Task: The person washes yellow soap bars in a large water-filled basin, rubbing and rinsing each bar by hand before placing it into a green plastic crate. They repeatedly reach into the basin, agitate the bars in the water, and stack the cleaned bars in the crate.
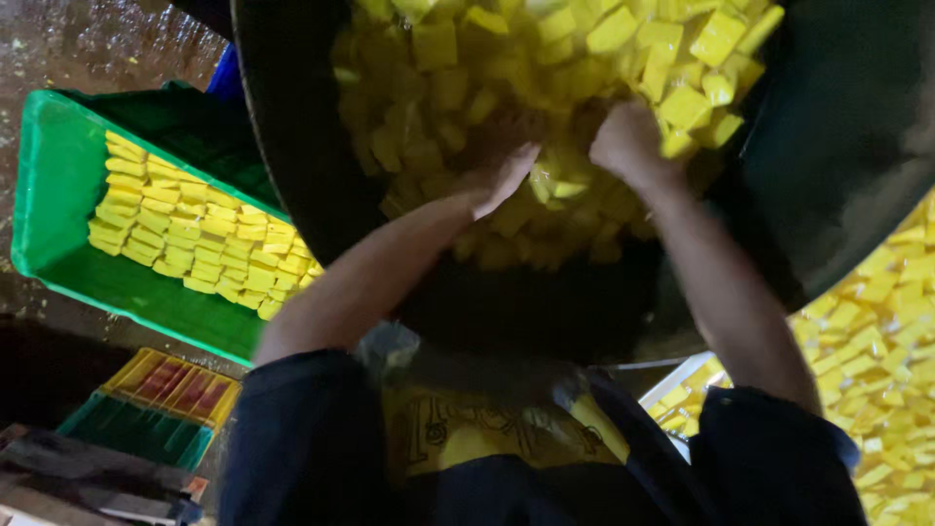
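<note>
Both hands dig into yellow blocks [545, 107] heaped in a black tub [838, 146]: left hand [502, 175] flat and open, scooping; right hand [628, 141] curled, grip unclear. Sorted rows fill the green crate [49, 185] alongside.

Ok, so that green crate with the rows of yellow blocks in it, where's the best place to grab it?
Probably by the rim of the green crate, one hand on each short end, coming from the sides. The yellow blocks are packed in rows and fill about half the floor, so the load may sit unevenly; a two-handed grip on opposite rims should keep it level. Handles are not visible.
</note>
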